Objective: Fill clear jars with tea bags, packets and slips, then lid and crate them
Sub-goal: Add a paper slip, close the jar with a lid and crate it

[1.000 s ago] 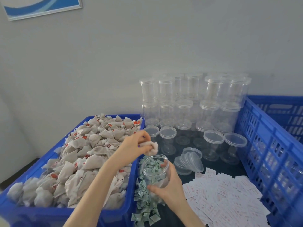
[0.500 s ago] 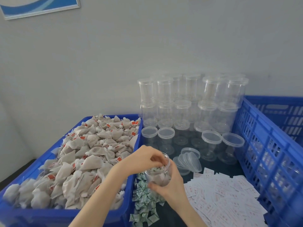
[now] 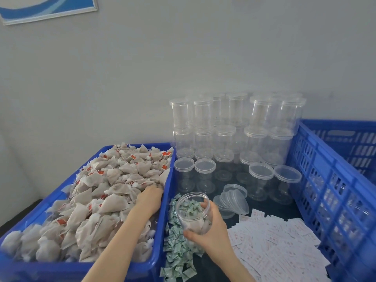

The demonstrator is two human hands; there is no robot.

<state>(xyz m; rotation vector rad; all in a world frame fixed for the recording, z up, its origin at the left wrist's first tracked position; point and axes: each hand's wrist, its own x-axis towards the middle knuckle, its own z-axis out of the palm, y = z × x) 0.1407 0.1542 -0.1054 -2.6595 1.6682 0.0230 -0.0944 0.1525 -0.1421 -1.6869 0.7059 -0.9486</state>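
**Clear jar part-filled; reaching for more tea bags**

Clear plastic jar [image 3: 192,213] sits in my right hand [image 3: 211,231], fingers and thumb curled round its wall, mouth open and tipped up and slightly toward my left. A few tea bags lie in its bottom.

My left hand [image 3: 149,198] lies on the heap of tea bags [image 3: 97,192] in the blue bin [image 3: 77,267]; fingertips are buried among the bags, so I cannot tell whether they pinch one.

Key relation: jar mouth lies just right of my left hand, across the bin's wall. Left hand is the nearer one to the bags; the next bag likely travels a short way rightward and drops in.

Green packets [image 3: 177,249] lie under and below the jar. White slips [image 3: 280,245] spread right of my right hand, loose lids [image 3: 234,198] just beyond it.

Labels: red tags on the bags, print on the slips; none legible.
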